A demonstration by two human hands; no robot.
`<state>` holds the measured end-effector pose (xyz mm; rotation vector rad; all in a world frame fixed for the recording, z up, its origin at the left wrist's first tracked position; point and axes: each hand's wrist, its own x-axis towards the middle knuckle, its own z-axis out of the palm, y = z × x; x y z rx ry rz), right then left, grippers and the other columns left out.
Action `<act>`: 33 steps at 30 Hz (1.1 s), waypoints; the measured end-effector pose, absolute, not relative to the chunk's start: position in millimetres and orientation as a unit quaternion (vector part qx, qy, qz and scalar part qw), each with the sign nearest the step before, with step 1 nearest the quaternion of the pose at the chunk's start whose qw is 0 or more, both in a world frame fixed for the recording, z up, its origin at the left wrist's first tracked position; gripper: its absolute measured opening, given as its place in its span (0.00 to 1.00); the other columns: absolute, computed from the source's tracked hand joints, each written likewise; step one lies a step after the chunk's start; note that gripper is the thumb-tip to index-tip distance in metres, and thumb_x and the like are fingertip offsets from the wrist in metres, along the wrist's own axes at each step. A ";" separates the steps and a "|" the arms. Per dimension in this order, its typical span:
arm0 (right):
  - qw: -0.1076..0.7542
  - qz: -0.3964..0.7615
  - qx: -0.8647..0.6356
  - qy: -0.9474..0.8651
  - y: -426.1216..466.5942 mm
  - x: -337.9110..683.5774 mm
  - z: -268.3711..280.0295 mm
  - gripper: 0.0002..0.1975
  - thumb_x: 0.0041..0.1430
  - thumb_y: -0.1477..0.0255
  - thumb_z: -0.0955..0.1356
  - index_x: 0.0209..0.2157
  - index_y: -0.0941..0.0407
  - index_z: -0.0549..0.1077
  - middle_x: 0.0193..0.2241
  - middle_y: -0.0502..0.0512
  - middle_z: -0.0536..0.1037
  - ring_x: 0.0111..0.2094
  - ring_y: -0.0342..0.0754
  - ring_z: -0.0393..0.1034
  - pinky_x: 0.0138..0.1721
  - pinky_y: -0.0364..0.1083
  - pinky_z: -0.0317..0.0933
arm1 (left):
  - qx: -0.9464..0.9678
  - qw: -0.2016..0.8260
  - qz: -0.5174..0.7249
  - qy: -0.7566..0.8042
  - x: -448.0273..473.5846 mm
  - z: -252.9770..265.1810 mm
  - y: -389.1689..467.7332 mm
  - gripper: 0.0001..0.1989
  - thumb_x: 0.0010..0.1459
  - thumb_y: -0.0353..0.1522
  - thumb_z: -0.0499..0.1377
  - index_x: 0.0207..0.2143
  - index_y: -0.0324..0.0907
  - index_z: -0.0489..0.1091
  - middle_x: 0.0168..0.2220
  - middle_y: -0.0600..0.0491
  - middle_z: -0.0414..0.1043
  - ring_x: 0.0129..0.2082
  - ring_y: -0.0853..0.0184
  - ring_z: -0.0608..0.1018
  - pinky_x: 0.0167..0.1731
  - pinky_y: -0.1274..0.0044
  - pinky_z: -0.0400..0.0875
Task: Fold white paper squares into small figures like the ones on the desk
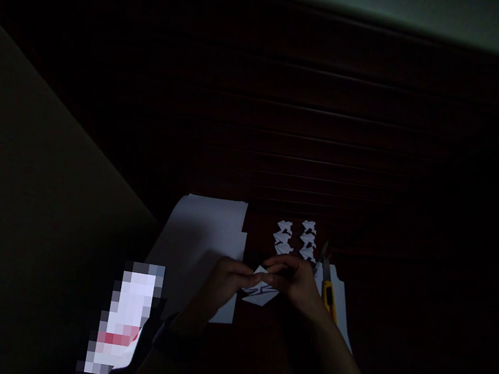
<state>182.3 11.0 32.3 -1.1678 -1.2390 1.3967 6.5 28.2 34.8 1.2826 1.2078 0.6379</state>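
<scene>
Between my two hands is a small folded white paper (262, 296) with creases and dark lines across it. My left hand (228, 278) pinches its left side, thumb and fingers closed on the edge. At the upper right, my right hand (294, 277) has its fingers closed on the same paper. Just beyond my hands lie several small folded paper pieces, in a left column (283, 238) and a right column (308, 239). The dim light hides the finer folds.
Large white sheets (204, 230) lie to the left. Right of my right hand, a yellow utility knife (329, 297) rests on more white paper (342, 296). A bright, pixelated screen (128, 313) glows at lower left. Dark ridged wood (324, 135) stands behind.
</scene>
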 end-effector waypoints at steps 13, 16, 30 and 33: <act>0.448 0.535 -0.506 -0.506 15.3 184.7 26.8 0.12 0.43 0.72 0.73 0.33 0.58 0.73 0.21 0.47 0.72 0.22 0.42 0.66 0.24 0.40 0.59 | 0.648 0.530 0.283 0.468 4.7 32.0 27.8 0.13 0.55 0.39 0.56 0.27 0.39 0.74 0.25 0.52 0.73 0.25 0.67 0.73 0.24 0.80 0.64; 0.457 0.531 -0.501 -0.507 16.1 184.6 25.3 0.13 0.44 0.71 0.73 0.34 0.58 0.72 0.21 0.47 0.72 0.23 0.42 0.65 0.25 0.41 0.59 | 0.716 0.407 0.279 0.493 7.9 35.6 25.2 0.14 0.58 0.38 0.52 0.25 0.41 0.71 0.22 0.55 0.70 0.23 0.69 0.71 0.23 0.80 0.60; 0.420 0.536 -0.476 -0.557 15.2 189.0 23.8 0.20 0.41 0.74 0.74 0.40 0.55 0.73 0.24 0.46 0.70 0.26 0.42 0.66 0.28 0.41 0.61 | 0.811 0.228 0.227 0.489 12.4 35.4 17.5 0.12 0.62 0.31 0.46 0.30 0.44 0.67 0.27 0.53 0.72 0.29 0.65 0.74 0.31 0.77 0.62; 0.412 0.538 -0.481 -0.556 15.8 190.1 22.9 0.20 0.41 0.74 0.75 0.39 0.56 0.73 0.23 0.46 0.71 0.25 0.42 0.66 0.28 0.41 0.61 | 0.799 0.267 0.236 0.485 11.5 37.8 17.5 0.13 0.63 0.33 0.46 0.30 0.44 0.67 0.26 0.54 0.72 0.28 0.67 0.74 0.29 0.78 0.61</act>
